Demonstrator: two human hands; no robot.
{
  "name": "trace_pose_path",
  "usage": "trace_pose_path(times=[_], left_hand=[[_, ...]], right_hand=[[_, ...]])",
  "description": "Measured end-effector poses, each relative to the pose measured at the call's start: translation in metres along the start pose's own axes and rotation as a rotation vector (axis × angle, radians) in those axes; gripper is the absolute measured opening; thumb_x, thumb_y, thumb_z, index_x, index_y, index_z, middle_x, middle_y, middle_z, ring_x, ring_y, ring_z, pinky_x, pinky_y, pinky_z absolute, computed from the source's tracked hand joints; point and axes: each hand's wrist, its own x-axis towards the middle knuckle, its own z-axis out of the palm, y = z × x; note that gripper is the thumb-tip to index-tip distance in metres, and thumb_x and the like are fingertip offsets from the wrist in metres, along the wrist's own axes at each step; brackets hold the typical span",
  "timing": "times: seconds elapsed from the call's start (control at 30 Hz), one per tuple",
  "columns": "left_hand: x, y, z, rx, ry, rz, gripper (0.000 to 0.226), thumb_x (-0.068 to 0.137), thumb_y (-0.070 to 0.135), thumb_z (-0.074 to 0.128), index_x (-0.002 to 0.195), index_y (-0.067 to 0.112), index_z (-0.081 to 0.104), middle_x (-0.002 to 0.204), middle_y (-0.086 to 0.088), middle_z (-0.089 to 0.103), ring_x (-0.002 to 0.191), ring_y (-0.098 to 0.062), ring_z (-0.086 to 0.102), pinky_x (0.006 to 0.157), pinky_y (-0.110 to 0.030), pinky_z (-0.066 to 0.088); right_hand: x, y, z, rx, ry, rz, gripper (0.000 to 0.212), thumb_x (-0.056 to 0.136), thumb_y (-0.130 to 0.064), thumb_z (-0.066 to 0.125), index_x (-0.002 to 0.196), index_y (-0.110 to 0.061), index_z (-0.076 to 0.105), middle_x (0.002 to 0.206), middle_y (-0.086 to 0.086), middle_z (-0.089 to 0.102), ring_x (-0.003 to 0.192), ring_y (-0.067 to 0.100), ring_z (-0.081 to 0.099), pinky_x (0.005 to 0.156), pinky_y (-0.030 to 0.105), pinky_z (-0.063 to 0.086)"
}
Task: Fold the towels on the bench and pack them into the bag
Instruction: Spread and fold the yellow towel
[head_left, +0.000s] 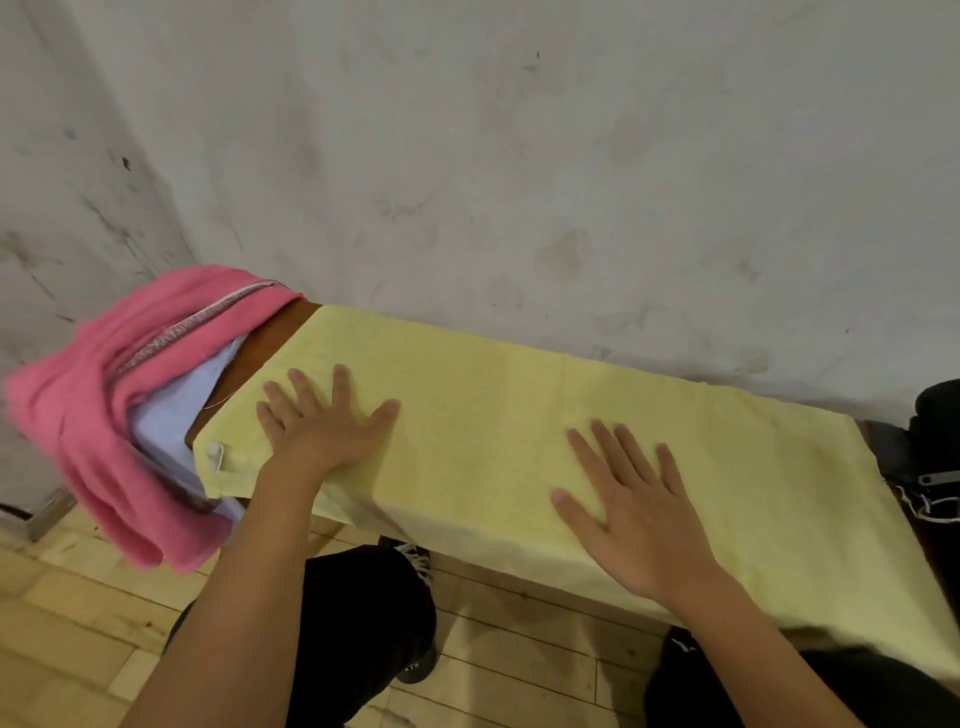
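Observation:
A pale yellow towel (519, 415) lies spread flat along the brown bench (265, 343), its front edge hanging over the bench's side. My left hand (322, 421) presses flat on the towel's left part, fingers spread. My right hand (628, 509) lies flat on the towel further right, fingers straight. A pink towel (104, 384) is heaped on the bench's left end and droops over its edge, with a light blue-white towel (176, 410) under it. A black bag (935, 431) shows at the far right edge, mostly cut off.
A stained white wall (519, 156) stands right behind the bench. Light wooden floor (78, 623) lies below. My legs in black trousers (363, 623) and black shoes stand close to the bench's front.

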Motion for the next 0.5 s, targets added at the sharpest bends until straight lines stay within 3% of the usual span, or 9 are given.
trace_pose_path(times=[0.17, 0.4, 0.5], left_hand=[[0.003, -0.002, 0.001, 0.024, 0.039, 0.059, 0.094, 0.082, 0.086, 0.015, 0.155, 0.034, -0.013, 0.161, 0.010, -0.025, 0.146, -0.034, -0.028, 0.114, -0.061, -0.016], [0.002, 0.007, 0.009, -0.029, 0.142, 0.107, 0.090, 0.088, 0.078, 0.020, 0.157, 0.025, -0.003, 0.164, 0.008, -0.014, 0.150, -0.023, -0.019, 0.113, -0.066, -0.012], [0.000, 0.016, 0.013, -0.025, 0.130, 0.177, 0.084, 0.090, 0.076, 0.019, 0.157, 0.030, -0.003, 0.164, 0.010, -0.015, 0.149, -0.020, -0.020, 0.112, -0.066, -0.014]], right_hand=[[0.002, -0.001, 0.000, 0.006, -0.007, -0.001, 0.073, 0.091, -0.075, -0.001, 0.153, -0.041, -0.020, 0.161, -0.011, -0.025, 0.147, 0.010, -0.027, 0.122, 0.047, -0.012], [0.003, -0.003, 0.000, 0.032, 0.024, -0.004, 0.073, 0.090, -0.073, -0.003, 0.155, -0.040, -0.011, 0.164, -0.011, -0.018, 0.150, 0.010, -0.021, 0.123, 0.047, -0.010], [0.008, -0.004, -0.004, 0.037, 0.065, 0.010, 0.074, 0.089, -0.072, -0.003, 0.156, -0.040, -0.007, 0.165, -0.011, -0.012, 0.151, 0.012, -0.017, 0.124, 0.047, -0.006]])
